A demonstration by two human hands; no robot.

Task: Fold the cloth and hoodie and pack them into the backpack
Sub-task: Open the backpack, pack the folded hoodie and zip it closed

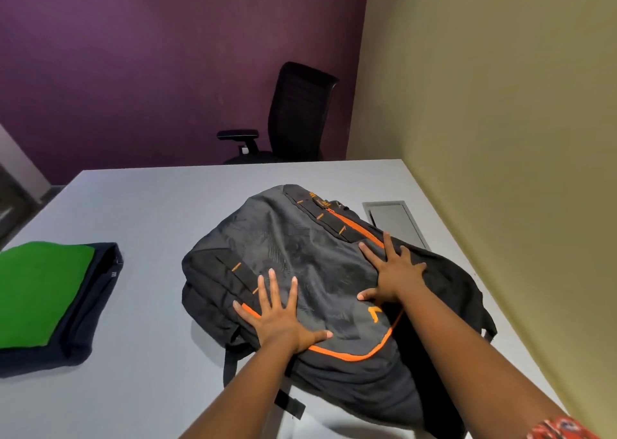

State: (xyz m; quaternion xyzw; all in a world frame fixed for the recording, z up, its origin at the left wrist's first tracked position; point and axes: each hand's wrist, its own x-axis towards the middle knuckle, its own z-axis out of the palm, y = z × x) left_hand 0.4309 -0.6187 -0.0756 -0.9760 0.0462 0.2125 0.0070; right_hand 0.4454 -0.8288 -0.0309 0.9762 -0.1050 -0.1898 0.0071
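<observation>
A dark grey and black fabric backpack with orange zip piping is laid flat on the pale grey worktop, towards the right edge and a little short of the far right corner, its front panel turned upward so that the zips can be reached from above. Both hands are spread flat on it with straight, splayed fingers: the left hand is pressed on the panel's near left part beside the orange piping, and the right hand is laid further along, next to the orange zip line. Neither grip is closed round anything; both are released, and the palms are only pressed on the fabric, probably so that the bag is steadied or flattened before it is opened. The zips appear closed, so packing is judged not yet begun. At the worktop's left edge, well apart from the bag, a folded bright green cloth is stacked on top of a folded dark navy hoodie, the pair kept together presumably so that they can be lifted as one bundle. The folding is thus taken as done. A grey recessed cable hatch is set in the worktop just beyond the backpack, and a black office chair is stood behind the far edge against the purple wall.
</observation>
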